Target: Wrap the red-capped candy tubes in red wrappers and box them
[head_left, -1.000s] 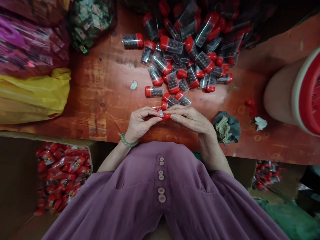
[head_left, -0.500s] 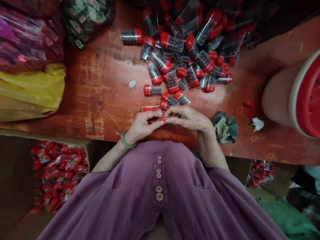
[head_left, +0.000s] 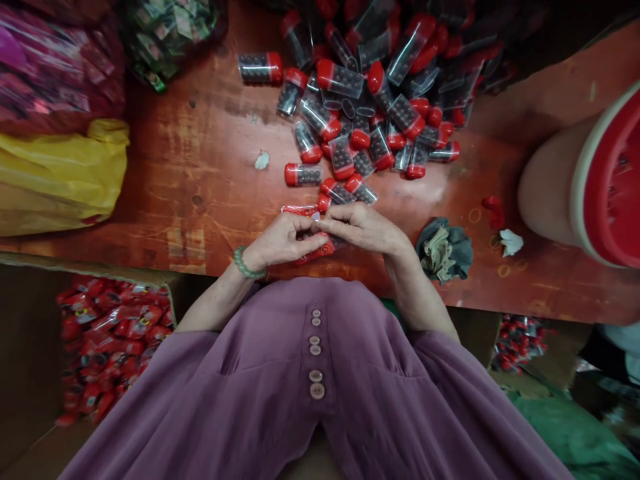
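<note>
My left hand [head_left: 280, 241], with a green bead bracelet [head_left: 249, 263] at its wrist, pinches a red printed packet [head_left: 321, 249] over the table's near edge. My right hand [head_left: 367, 229] meets it from the other side, fingers bent and closed at the packet's far edge, with part of the packet under them. The fingers hide much of the packet. Just beyond my hands lies another red printed packet [head_left: 296, 210]. Close by are several clear tubes with red caps [head_left: 336, 191] and dark balls inside.
A heap of red-capped tubes [head_left: 343, 157] covers the back of the wooden table [head_left: 225, 173]. At left stand a yellow bag [head_left: 60, 180] and filled bags. At right are a crumpled dark cloth [head_left: 445, 250] and a red-rimmed bucket [head_left: 555, 187]. Below, a carton holds red packets [head_left: 110, 333].
The red packet between my hands has turned so that more of its printed face shows. My right fingers have shifted left over its top edge. The view has shifted slightly.
</note>
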### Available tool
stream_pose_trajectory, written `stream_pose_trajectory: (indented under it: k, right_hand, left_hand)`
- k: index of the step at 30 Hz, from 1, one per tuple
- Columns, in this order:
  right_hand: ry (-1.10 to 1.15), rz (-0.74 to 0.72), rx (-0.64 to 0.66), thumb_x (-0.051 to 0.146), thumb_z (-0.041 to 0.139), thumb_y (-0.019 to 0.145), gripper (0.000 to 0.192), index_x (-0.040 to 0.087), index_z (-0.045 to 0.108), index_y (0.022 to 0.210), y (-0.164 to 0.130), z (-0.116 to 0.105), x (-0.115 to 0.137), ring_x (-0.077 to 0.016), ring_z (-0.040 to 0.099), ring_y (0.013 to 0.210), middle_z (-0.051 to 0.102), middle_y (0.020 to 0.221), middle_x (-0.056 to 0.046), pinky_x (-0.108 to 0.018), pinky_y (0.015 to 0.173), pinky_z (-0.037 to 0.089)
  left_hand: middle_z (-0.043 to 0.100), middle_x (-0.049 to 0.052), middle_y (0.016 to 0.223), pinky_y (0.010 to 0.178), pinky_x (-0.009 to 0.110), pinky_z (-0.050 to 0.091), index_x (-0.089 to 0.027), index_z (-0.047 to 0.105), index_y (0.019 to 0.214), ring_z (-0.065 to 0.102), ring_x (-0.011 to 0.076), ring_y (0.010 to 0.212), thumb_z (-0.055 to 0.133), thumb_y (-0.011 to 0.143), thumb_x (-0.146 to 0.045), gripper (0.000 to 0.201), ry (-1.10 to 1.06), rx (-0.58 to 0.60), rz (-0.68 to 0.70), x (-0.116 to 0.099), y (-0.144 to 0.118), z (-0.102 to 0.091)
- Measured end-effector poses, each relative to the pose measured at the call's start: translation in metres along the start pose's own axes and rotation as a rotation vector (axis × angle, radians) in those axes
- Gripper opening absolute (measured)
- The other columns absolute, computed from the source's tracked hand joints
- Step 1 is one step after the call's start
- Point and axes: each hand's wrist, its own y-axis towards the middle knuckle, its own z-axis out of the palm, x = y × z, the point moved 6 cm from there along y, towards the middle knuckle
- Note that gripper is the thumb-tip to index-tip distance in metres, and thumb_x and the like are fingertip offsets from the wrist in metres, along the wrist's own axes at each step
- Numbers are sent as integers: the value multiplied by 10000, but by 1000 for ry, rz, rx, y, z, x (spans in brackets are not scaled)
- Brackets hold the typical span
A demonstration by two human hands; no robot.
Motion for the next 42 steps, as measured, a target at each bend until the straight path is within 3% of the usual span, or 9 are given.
stream_pose_trajectory:
  k: [6,9,14,19,28,34,36,38,42]
  right_hand:
    - [-284,-30,-85,310,460,1010,349,178,533,695,5,3,14,-93,399,597,501,641,28,-271,614,282]
    - [-309,-29,-73,331,448,1019,350,181,540,717,9,4,15,-98,400,606,498,659,22,-277,626,285]
    - [-136,-36,-62,461,477,999,333,182,577,847,4,-10,7,-104,478,668,551,756,9,-259,643,356]
    - [149,-28,-44,412,579,948,244,172,622,962,-11,-19,-6,-94,526,633,598,772,15,-242,603,412]
    - [158,0,-296,335,659,893,170,176,671,949,-22,-21,-10,-98,567,659,656,792,2,-227,587,454]
    - [451,128,-254,371,700,855,220,185,641,956,-26,-4,-23,-80,613,575,652,676,38,-207,557,519]
    - [519,152,-298,365,716,842,234,183,645,972,-29,-5,-27,-74,644,585,669,672,38,-193,580,542]
    - [547,135,-377,369,736,826,255,184,659,984,-32,-9,-28,-73,662,591,682,676,37,-182,580,551]
    - [597,39,-599,421,774,788,307,202,689,985,-31,-16,-31,-70,646,568,672,690,50,-183,533,545]
  left_hand:
    - [741,55,775,635,269,535,-167,765,870,663,166,693,753,780,-390,241,-39,14,26,-1,5,0]
    - [747,51,795,689,285,556,-179,769,871,678,173,725,770,767,-401,245,-73,42,36,-1,9,-1]
    - [717,45,727,643,273,532,-177,750,773,647,155,664,775,766,-450,275,-101,1,0,2,10,-10]
    - [649,27,597,482,245,413,-175,727,695,529,113,497,745,796,-469,311,-99,47,-64,1,11,-13]
    - [698,26,675,529,247,429,-158,746,754,575,123,558,813,724,-371,226,-39,44,-98,-1,20,-10]
    - [738,31,775,603,246,473,-145,757,843,625,132,654,690,846,-405,268,-20,195,-68,-8,27,5]
    - [748,37,837,660,247,503,-148,750,896,651,138,719,697,845,-423,285,-23,137,-70,-9,26,-4]
    - [751,43,897,686,252,526,-168,737,955,672,145,767,749,801,-457,327,-72,-32,-53,-9,22,-21]
    - [755,72,1017,743,301,579,-224,710,1019,717,194,870,852,672,-513,473,-362,-280,32,-5,8,-33]
